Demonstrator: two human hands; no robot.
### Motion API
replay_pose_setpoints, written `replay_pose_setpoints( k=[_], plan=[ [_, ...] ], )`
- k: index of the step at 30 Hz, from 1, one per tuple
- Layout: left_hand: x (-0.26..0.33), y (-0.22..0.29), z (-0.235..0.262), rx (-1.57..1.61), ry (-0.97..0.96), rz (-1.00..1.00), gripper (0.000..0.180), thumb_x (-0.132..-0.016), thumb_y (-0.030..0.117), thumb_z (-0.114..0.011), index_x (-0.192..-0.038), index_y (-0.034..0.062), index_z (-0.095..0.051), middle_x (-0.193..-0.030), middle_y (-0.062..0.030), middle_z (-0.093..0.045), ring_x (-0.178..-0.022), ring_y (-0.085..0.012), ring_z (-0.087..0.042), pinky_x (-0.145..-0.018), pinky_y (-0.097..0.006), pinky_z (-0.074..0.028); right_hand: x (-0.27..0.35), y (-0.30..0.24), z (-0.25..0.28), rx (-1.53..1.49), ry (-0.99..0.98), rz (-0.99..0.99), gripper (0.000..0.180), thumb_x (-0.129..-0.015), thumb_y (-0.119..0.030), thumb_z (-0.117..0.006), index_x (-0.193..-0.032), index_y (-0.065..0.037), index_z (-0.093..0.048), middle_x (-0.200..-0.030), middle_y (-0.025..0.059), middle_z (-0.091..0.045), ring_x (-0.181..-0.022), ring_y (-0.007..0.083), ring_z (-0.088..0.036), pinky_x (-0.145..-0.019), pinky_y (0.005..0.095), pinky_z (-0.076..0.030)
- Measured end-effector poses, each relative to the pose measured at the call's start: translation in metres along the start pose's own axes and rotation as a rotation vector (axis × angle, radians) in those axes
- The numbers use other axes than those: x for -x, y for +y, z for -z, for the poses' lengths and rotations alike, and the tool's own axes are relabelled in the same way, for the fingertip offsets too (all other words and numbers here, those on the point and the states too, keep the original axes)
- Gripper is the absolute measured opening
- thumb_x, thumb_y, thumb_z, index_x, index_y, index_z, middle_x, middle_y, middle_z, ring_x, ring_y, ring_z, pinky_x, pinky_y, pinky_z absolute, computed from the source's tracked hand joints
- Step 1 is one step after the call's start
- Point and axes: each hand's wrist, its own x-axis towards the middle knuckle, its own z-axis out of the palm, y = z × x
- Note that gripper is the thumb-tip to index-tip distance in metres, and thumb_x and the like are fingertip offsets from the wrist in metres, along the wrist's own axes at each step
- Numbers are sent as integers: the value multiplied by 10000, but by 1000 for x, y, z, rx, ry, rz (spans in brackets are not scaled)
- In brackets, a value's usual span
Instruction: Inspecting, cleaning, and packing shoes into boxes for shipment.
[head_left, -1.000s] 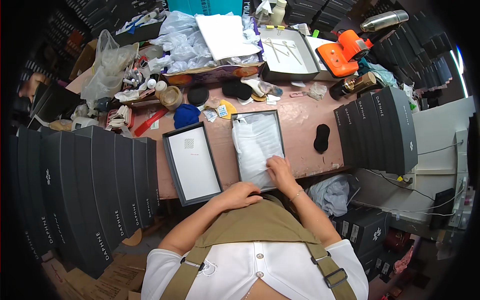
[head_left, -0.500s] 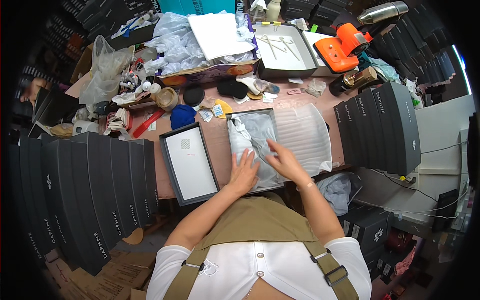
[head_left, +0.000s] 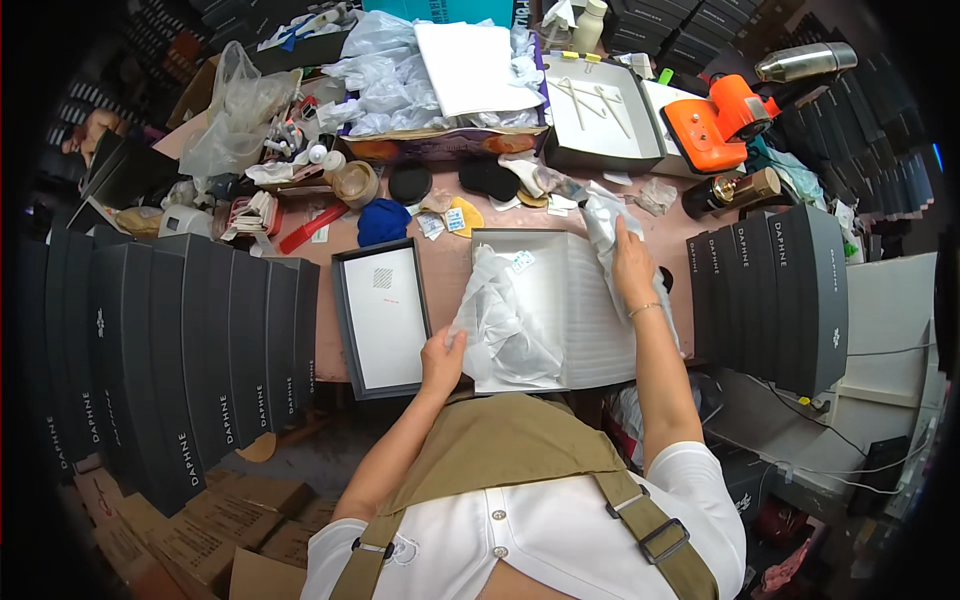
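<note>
An opened grey shoebox (head_left: 545, 300) with a white inside lies in front of me on the pink table. White tissue paper (head_left: 510, 335) is bunched in its left and near part. My left hand (head_left: 442, 362) pinches the tissue at the box's left wall. A long bundle wrapped in white tissue (head_left: 602, 215) is in my right hand (head_left: 635, 270), raised to the right of the box over a ribbed white foam sheet (head_left: 610, 350). Wrapping hides what the bundle contains. A small printed packet (head_left: 522, 261) sits at the box's far end. The box lid (head_left: 385, 335), inside up, rests at the left.
Stacks of dark shoeboxes stand left (head_left: 215, 370) and right (head_left: 775, 290). Toward the back are a carton of crumpled tissue (head_left: 385, 60), a shallow tray (head_left: 600, 110) with thin sticks, an orange device (head_left: 705, 130), a blue cloth (head_left: 383, 222) and black round pads (head_left: 410, 183).
My right hand has lifted the wrapped bundle out of the box to the right. My left hand has shifted to the box's left edge, and the tissue there is pulled open.
</note>
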Motion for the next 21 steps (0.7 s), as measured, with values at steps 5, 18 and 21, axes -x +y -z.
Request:
replay_pose_setpoints(
  k=[5, 18, 21],
  plan=[
    [-5, -22, 16, 194, -55, 248, 305, -920, 264, -584, -836, -26, -629, -670, 2, -560, -637, -82, -455, -590, -265, -400, 20, -54, -4, -288, 47, 210, 512, -840, -221, -610, -1268, 25, -473, -1051, 230, -609, -939, 390, -600, -772, 443, -492],
    [-27, -20, 115, 537, 128, 249, 239, -944, 236, -564, -900, 12, -636, -748, -2, -586, -622, -78, -536, -572, -231, -451, 112, -151, -39, -516, -431, 103, 528, -760, -237, -648, -1174, 11, -434, -990, 242, -600, -871, 407, -608, -732, 481, -499],
    [-37, -41, 99, 431, 96, 153, 249, -940, 237, -569, -925, -2, -634, -746, 5, -592, -621, -83, -543, -554, -235, -445, 120, -181, -84, -430, -449, 88, 562, -760, -237, -660, -1180, 38, -409, -1006, 254, -589, -856, 436, -598, -727, 490, -491]
  ],
)
